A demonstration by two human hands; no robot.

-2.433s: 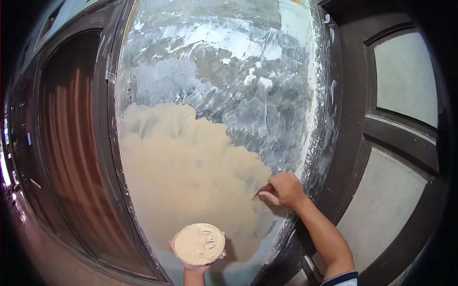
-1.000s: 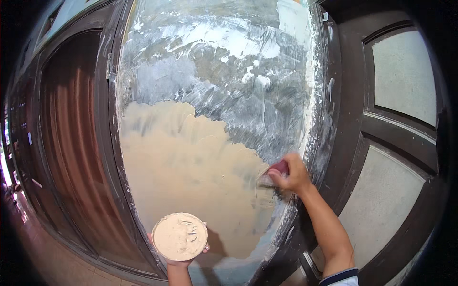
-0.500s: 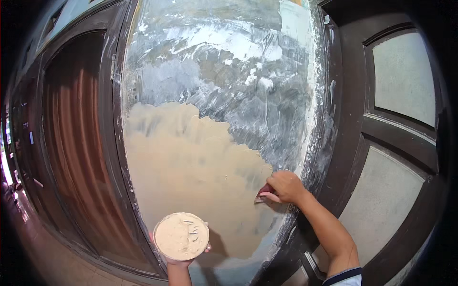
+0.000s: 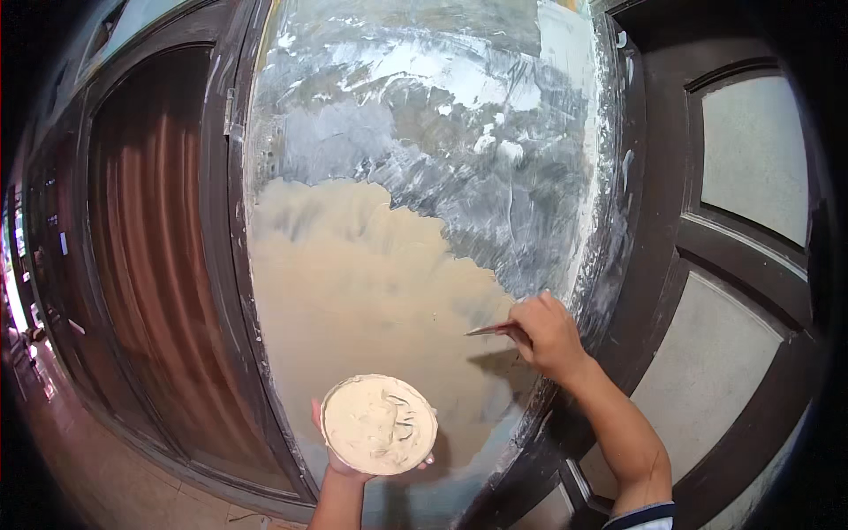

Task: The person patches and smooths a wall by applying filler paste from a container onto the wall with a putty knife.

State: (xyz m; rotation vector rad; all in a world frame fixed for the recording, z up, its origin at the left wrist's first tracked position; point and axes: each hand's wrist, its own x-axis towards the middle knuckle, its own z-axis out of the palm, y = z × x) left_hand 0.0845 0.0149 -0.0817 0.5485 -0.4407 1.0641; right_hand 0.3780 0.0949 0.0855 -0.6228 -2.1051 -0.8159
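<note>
- Two hands of yours are in view, one on the bowl and one on the scraper.
- Your left hand (image 4: pixel 347 466) cups one round bowl (image 4: pixel 375 473) from beneath, thumb on its left side and fingertips curling round its right; it sits low in front of the wall.
- One mass of beige putty (image 4: pixel 362 420) fills that bowl, with several dark grooves right of its middle.
- Your right hand (image 4: pixel 552 340) pinches one scraper (image 4: pixel 488 330), its thin blade pointing left; I cannot tell whether it touches the wall.
- One wall (image 4: pixel 495 194) carries one large beige coat (image 4: pixel 353 283) over its lower part, grey and white smears above.
- One reddish-brown curtain (image 4: pixel 150 212) hangs at left; two large pale panels (image 4: pixel 751 155) are set in dark framing at right.
</note>
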